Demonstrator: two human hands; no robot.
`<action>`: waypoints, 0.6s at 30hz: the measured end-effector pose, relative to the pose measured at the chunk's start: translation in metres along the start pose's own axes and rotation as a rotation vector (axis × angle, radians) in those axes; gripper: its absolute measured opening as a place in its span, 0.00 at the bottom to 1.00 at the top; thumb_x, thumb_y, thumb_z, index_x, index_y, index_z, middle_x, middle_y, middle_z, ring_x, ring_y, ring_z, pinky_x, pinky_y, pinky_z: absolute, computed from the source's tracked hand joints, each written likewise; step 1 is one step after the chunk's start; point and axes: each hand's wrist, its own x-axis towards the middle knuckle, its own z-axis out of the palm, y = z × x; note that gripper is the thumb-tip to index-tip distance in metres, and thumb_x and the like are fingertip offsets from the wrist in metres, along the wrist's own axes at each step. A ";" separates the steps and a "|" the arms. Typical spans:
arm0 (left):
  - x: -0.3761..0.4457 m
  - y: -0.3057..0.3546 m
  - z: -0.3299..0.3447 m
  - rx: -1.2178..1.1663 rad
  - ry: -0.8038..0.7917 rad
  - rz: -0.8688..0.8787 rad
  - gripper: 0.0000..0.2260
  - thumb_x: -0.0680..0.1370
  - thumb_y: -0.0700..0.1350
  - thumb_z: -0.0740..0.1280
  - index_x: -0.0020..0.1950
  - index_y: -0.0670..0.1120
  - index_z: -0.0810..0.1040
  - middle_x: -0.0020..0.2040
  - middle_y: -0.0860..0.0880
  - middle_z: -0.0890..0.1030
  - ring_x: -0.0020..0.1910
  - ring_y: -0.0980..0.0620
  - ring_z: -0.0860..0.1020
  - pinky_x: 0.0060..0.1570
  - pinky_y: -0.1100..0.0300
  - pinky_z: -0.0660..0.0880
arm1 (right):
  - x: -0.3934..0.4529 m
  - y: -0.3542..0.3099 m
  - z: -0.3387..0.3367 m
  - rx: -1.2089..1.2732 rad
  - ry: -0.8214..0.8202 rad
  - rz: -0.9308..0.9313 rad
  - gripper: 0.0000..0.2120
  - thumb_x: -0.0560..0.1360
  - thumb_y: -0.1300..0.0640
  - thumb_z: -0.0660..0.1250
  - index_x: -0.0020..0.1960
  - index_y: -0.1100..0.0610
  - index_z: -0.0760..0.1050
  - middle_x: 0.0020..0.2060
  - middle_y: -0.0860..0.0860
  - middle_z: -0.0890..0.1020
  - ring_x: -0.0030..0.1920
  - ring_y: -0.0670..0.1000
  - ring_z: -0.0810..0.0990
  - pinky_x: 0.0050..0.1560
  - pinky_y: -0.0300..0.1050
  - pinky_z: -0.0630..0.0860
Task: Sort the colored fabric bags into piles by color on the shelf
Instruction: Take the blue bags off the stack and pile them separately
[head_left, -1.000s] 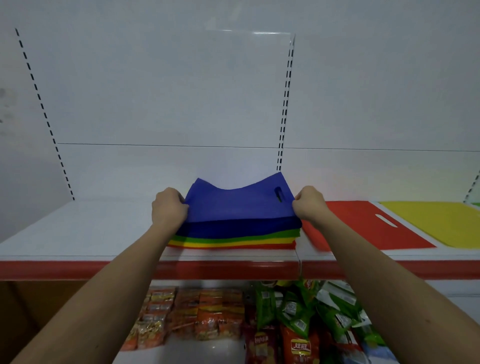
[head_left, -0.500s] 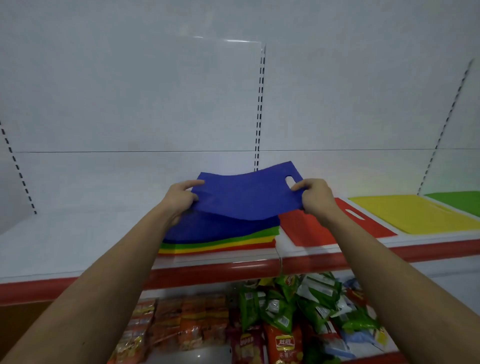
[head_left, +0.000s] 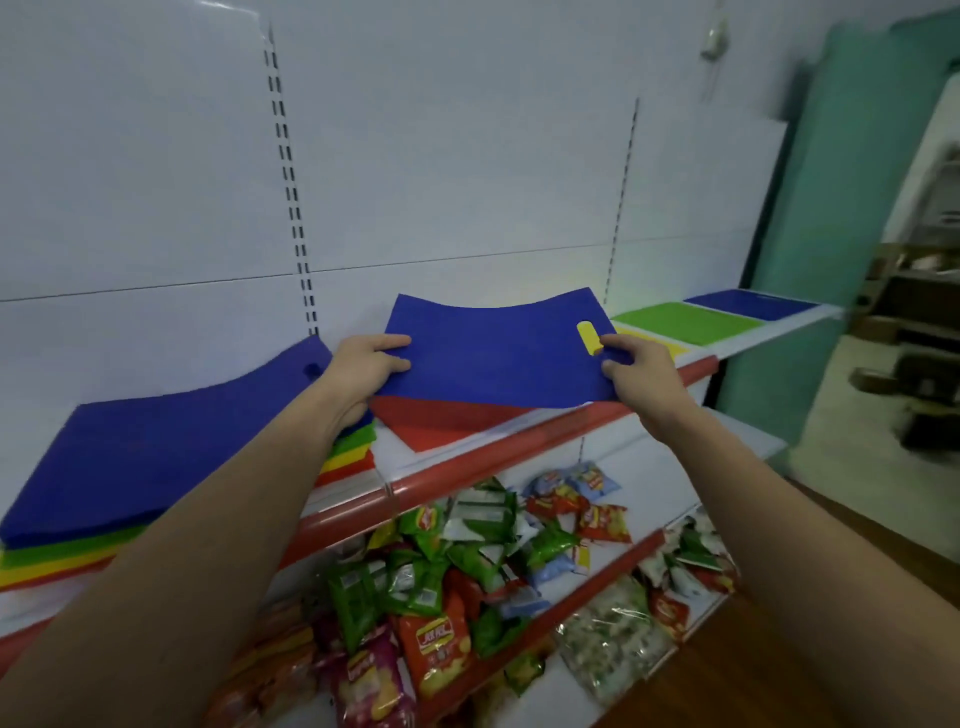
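Note:
A blue fabric bag hangs stretched between my two hands above the shelf. My left hand pinches its left edge and my right hand pinches its right edge beside the handle slot. Under it lies a red bag; yellow shows through the slot. At the left sits the mixed stack with blue on top and green, yellow and red edges below. Further right along the shelf lie a yellow bag, a green bag and a blue bag.
The white shelf has a red front rim and a white back panel. Lower shelves hold several snack packets. A teal wall and dark clutter on the floor lie at the right.
Both hands have carried the blue bag to the right, off the mixed stack and over the red bag. The view has swung right, showing the green and blue bags at the far end.

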 end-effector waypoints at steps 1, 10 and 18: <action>0.002 0.000 0.019 0.022 -0.033 0.004 0.19 0.77 0.31 0.67 0.67 0.43 0.78 0.65 0.41 0.77 0.56 0.41 0.80 0.56 0.51 0.79 | -0.002 0.006 -0.017 0.015 0.024 0.021 0.19 0.76 0.71 0.58 0.64 0.62 0.75 0.58 0.57 0.79 0.56 0.56 0.79 0.58 0.52 0.78; 0.002 0.009 0.191 -0.051 -0.248 0.024 0.26 0.75 0.32 0.70 0.72 0.43 0.72 0.68 0.43 0.74 0.59 0.43 0.79 0.59 0.50 0.78 | 0.005 0.071 -0.168 0.081 0.201 0.178 0.24 0.75 0.73 0.55 0.67 0.58 0.73 0.59 0.57 0.78 0.49 0.56 0.81 0.50 0.50 0.81; -0.008 0.008 0.344 -0.127 -0.373 0.002 0.27 0.76 0.31 0.69 0.74 0.44 0.70 0.65 0.48 0.75 0.49 0.51 0.80 0.39 0.62 0.80 | 0.007 0.123 -0.292 0.024 0.273 0.223 0.23 0.79 0.70 0.57 0.72 0.58 0.68 0.58 0.52 0.73 0.42 0.44 0.78 0.30 0.30 0.75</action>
